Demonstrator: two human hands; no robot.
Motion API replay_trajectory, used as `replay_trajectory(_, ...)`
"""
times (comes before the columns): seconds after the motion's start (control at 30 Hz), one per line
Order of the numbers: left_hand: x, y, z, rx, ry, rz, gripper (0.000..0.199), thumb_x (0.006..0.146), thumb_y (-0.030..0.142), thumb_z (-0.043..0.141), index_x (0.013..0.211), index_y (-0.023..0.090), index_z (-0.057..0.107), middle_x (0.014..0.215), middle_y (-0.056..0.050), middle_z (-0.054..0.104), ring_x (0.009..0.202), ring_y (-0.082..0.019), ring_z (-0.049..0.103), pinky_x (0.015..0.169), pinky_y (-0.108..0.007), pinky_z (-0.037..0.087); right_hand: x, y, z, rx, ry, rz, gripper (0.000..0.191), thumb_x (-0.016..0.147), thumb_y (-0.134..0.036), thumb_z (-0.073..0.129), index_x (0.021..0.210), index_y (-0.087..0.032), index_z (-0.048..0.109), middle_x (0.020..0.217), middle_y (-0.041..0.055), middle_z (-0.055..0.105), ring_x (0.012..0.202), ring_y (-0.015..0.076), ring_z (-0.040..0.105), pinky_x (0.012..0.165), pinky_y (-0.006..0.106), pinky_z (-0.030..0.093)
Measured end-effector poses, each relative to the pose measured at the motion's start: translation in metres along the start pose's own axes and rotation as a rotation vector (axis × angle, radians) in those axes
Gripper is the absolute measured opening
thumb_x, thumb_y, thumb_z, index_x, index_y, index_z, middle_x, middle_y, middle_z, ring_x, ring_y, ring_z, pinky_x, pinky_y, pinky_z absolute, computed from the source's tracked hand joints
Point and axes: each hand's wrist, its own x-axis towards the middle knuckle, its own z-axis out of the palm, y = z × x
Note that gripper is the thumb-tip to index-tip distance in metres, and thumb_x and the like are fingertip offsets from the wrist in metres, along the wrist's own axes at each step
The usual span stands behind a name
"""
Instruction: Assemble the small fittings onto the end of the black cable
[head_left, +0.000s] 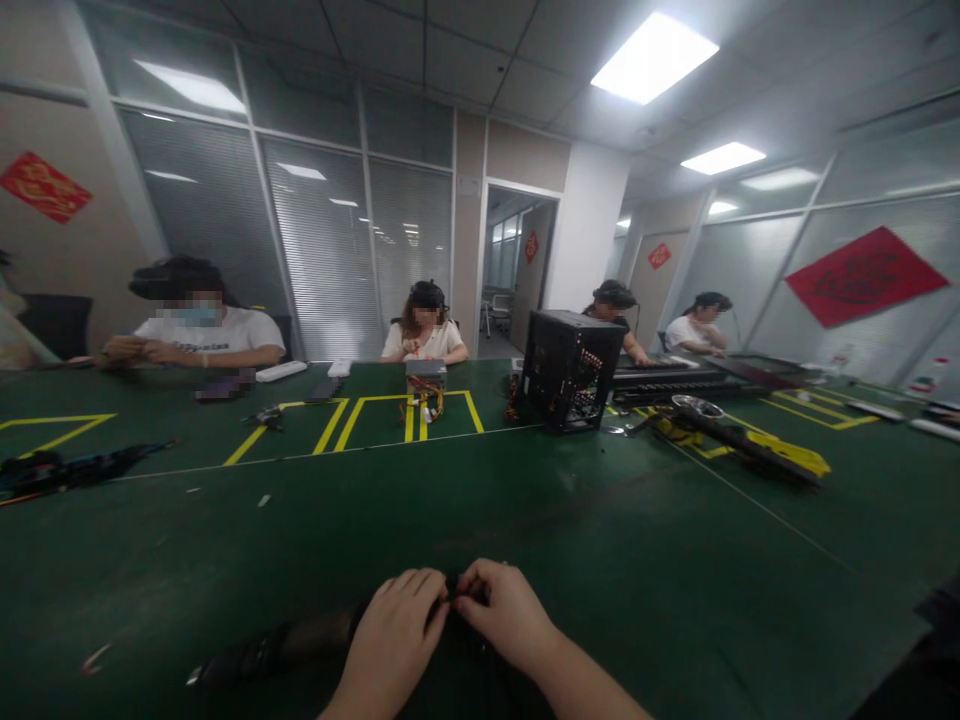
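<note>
Over the near part of the green table, my left hand (401, 630) curls closed around the right end of a long, dark, tube-like object (277, 645). That object stretches to the left and has a small shiny tip; its kind cannot be made out. My right hand (510, 615) is closed in a pinch, thumb against curled forefinger, on a small black piece (451, 588) between the two hands. The fingertips of both hands nearly meet there. Whether the small piece joins the long object is hidden by my fingers.
A black computer case (570, 370) stands beyond my hands on the green table (300, 560). A power supply (426, 375) with cables sits farther back. Dark parts with yellow pieces (750, 445) lie right, a dark cable bundle (82, 465) left. Several people sit across the table.
</note>
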Motion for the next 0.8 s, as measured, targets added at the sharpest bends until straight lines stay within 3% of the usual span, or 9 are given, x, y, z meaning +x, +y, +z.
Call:
replay_trajectory(0.33, 0.001, -0.008, 0.008, -0.030, -0.012, -0.012, 0.016, 0.088, 0.021, 0.044, 0.091, 0.024, 0.060, 0.097, -0.003, 0.063, 0.093, -0.022, 0.058, 0.083, -0.036, 0.041, -0.001, 0.003, -0.002, 0.029, 0.030, -0.043, 0.008, 0.078, -0.017, 0.066, 0.083, -0.022, 0.069, 0.078, -0.0031, 0.068, 0.069, 0.0126, 0.060, 0.060, 0.019, 0.039)
replay_trajectory(0.47, 0.000, -0.016, 0.015, -0.076, 0.019, -0.019, 0.023, 0.083, 0.017, 0.048, 0.102, 0.024, 0.057, 0.110, -0.004, 0.062, 0.102, -0.022, 0.058, 0.090, -0.037, 0.043, 0.000, 0.004, -0.001, 0.039, 0.021, -0.036, 0.006, 0.078, -0.018, 0.066, 0.083, -0.021, 0.068, 0.078, -0.0029, 0.067, 0.069, 0.0125, 0.059, 0.060, 0.019, 0.039)
replay_trajectory(0.57, -0.001, -0.019, 0.018, -0.094, 0.026, -0.027, 0.018, 0.082, 0.016, 0.047, 0.096, 0.022, 0.057, 0.119, -0.006, 0.059, 0.108, -0.023, 0.057, 0.095, -0.039, 0.043, 0.002, 0.006, 0.001, 0.041, 0.015, -0.032, 0.007, 0.077, -0.016, 0.066, 0.082, -0.020, 0.067, 0.078, -0.0029, 0.067, 0.068, 0.0118, 0.058, 0.059, 0.018, 0.038)
replay_trajectory(0.8, -0.001, -0.016, 0.012, -0.112, 0.024, 0.016, 0.015, 0.085, 0.016, 0.044, 0.089, 0.022, 0.057, 0.111, -0.005, 0.063, 0.105, -0.022, 0.059, 0.093, -0.040, 0.045, 0.006, 0.008, 0.000, 0.020, -0.001, -0.069, 0.009, 0.074, -0.014, 0.065, 0.081, -0.019, 0.067, 0.075, -0.0032, 0.065, 0.068, 0.0113, 0.056, 0.061, 0.018, 0.037)
